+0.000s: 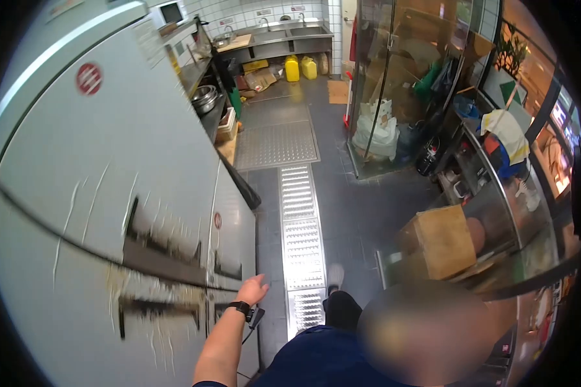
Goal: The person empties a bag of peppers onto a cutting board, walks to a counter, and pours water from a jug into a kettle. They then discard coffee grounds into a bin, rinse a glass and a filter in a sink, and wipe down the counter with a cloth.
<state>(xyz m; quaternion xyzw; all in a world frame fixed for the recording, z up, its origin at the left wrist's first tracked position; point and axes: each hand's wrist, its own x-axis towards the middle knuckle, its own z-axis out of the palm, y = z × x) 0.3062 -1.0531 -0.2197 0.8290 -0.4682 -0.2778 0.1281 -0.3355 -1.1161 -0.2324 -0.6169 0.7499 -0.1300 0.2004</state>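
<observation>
My left hand (255, 290) reaches forward beside the tall pale refrigerator (103, 174), with fingers loosely extended and nothing visible in them. A black watch (242, 309) is on that wrist, and a small black object with a thin cord (256, 318) shows just beside it. The hand is nearest to the lower refrigerator door with its dark handle (228, 267), and appears apart from it. My right hand is not in view; a large blurred patch covers the lower right.
Metal drain grates (300, 251) run along the dark tiled floor to a textured plate (274, 143). On the right are a cardboard box (444, 242), a metal shelf unit and a glass enclosure (374, 84) with a white bag (376, 131). Sinks (290, 42) and yellow jugs (292, 68) stand far back.
</observation>
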